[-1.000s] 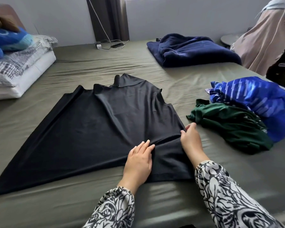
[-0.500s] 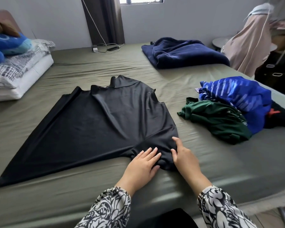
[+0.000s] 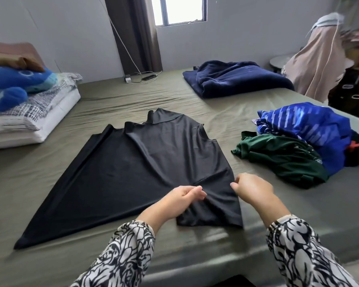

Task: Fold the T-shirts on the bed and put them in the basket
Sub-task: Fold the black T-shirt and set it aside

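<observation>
A wide bed [image 3: 104, 112] with an olive sheet carries a black T-shirt [image 3: 137, 166] spread flat across its middle. To the right lies a crumpled green T-shirt [image 3: 282, 160] beside a blue striped T-shirt [image 3: 311, 125]. At the near edge, the left hand [image 3: 180, 200] pinches the black fabric; the right hand [image 3: 253, 189] is curled at the shirt's right edge, its grip unclear.
</observation>
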